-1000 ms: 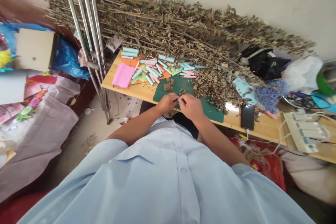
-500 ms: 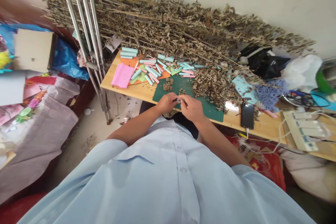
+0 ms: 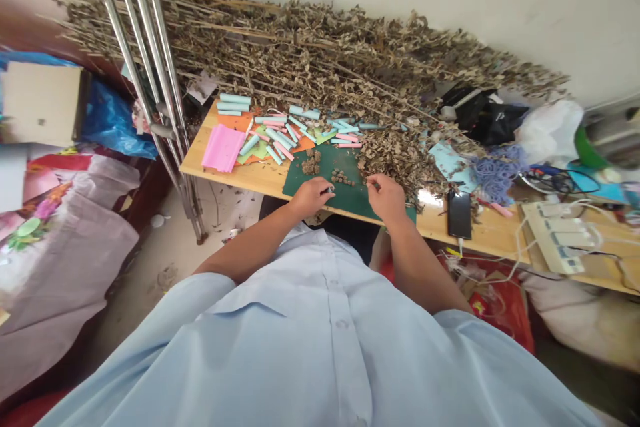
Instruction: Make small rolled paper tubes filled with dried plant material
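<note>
My left hand (image 3: pixel 311 197) hovers over the front edge of the green cutting mat (image 3: pixel 345 199). Its thumb and fingers are pressed together on a small pale bit too tiny to name. My right hand (image 3: pixel 387 200) is closed in a pinch at the near left edge of a heap of dried leaves (image 3: pixel 395 159); whatever lies between its fingertips is hidden. Between the hands, a group of small brown balls (image 3: pixel 343 177) rests on the mat. A clump of brown crumbly bits (image 3: pixel 311 163) sits farther left.
Dried leafy stalks (image 3: pixel 300 47) lie along the wall. Blue and pink paper rolls (image 3: pixel 280 137) and a pink paper stack (image 3: pixel 223 148) cover the table's left. A phone (image 3: pixel 459 215) and power strip (image 3: pixel 553 237) lie right. Metal crutches (image 3: pixel 155 93) stand at the left end.
My hands, together before, have parted. The right hand has moved right to the leaf heap, while the left stays near the mat's front edge. The small balls are now more exposed.
</note>
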### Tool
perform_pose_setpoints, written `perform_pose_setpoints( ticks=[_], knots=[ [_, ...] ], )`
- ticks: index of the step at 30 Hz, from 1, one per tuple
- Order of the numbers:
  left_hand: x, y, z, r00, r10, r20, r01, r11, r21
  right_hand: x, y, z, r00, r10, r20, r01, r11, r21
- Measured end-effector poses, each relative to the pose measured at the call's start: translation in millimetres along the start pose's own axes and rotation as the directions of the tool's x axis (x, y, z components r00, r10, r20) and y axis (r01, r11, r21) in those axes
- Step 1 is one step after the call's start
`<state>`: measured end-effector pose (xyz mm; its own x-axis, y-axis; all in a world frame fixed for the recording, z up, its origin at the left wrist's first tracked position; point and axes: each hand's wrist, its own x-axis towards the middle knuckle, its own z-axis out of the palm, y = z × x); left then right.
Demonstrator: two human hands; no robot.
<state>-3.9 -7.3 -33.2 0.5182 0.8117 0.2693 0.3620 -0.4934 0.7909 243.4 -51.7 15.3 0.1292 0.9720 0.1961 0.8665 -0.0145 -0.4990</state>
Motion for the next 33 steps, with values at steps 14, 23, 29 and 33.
perform_pose_setpoints(
  ticks=[14,23,29,33],
  knots=[
    [0.7,1.3,-1.1,1.0,0.005,0.001,-0.005,1.0,0.004,-1.1,-6.0,29.8,0.987,-0.115,0.112,0.129,0.984,-0.126],
    [0.5,4.4,-2.4,1.0,-0.006,0.02,0.006,1.0,0.015,2.6,-3.6,24.3,0.991,-0.123,0.047,0.125,0.992,-0.023],
    [0.5,3.7,-1.9,1.0,0.009,0.014,-0.009,1.0,0.012,-2.5,-2.8,27.3,0.989,-0.118,0.087,0.126,0.988,-0.087],
    [0.7,3.4,-2.3,1.0,0.011,0.014,-0.011,1.0,0.005,-2.0,-3.2,28.4,0.99,-0.113,0.081,0.12,0.989,-0.084]
  ],
)
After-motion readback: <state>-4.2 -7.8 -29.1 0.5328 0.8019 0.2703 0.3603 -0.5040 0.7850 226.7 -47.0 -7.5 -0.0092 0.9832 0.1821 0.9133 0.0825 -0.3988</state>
